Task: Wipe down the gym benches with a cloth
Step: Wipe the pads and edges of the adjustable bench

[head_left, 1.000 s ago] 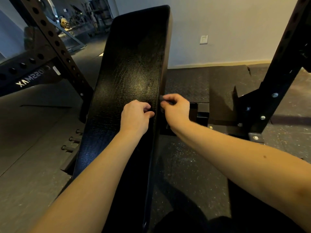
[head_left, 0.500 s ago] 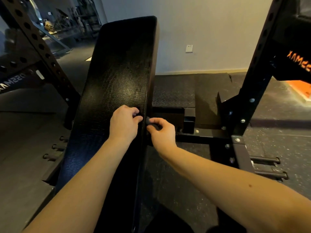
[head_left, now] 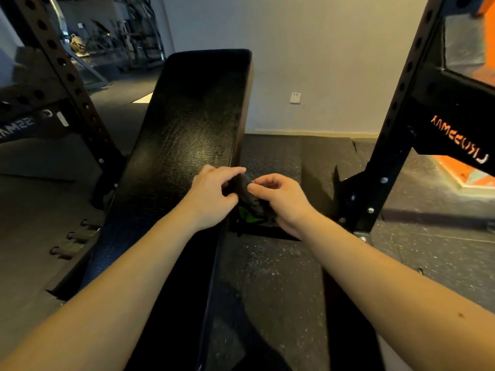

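Note:
A long black padded bench [head_left: 187, 135] runs away from me, its textured top shining faintly. Over its right edge, a small dark cloth [head_left: 247, 195] with a green patch at its lower end is held between both hands. My left hand [head_left: 211, 196] pinches the cloth's left side with thumb and fingers. My right hand [head_left: 281, 202] pinches its right side, fingers curled. Most of the cloth is hidden behind the hands and hard to make out in the dim light.
Black rack uprights stand at the left [head_left: 67, 84] and right [head_left: 401, 116], with a bolted base foot [head_left: 359, 234] on the rubber floor. Weight pegs [head_left: 72, 236] stick out at the lower left. A white wall with a socket [head_left: 295, 98] is behind.
Both hands have shifted slightly to the right off the bench's edge and now hold the cloth more openly between them. The view has tilted down and right.

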Demonstrator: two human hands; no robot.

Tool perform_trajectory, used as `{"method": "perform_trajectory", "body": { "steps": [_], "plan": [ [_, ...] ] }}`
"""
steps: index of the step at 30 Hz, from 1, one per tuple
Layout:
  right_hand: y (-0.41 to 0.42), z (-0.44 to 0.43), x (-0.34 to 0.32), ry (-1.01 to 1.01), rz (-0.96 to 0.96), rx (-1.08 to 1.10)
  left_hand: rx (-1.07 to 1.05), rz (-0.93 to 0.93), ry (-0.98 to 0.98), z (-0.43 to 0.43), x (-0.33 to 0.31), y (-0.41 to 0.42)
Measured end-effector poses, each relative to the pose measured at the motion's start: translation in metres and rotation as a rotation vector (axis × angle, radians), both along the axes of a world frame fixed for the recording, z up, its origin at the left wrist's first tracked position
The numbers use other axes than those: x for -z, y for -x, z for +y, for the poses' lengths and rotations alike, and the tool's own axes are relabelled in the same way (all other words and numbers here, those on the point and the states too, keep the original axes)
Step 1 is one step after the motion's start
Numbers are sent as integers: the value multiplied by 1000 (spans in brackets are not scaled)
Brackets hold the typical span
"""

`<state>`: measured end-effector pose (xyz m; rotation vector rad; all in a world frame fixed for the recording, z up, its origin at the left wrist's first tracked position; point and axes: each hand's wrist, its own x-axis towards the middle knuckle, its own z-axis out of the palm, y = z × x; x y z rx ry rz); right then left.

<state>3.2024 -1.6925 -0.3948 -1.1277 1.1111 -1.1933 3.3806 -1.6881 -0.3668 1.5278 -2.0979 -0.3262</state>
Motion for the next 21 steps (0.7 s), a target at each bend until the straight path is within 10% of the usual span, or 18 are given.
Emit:
{"method": "perform_trajectory", "body": {
  "steps": [8, 15, 21],
  "plan": [
    [36, 9, 12, -74, 97, -195, 30, 31, -65, -4, -2, 7],
    [40, 15, 34, 69, 445, 122, -16, 29, -83, 0, 6, 25],
    [22, 25, 55, -201, 0, 104, -56, 4, -18, 11, 26, 43]
  ]
}}
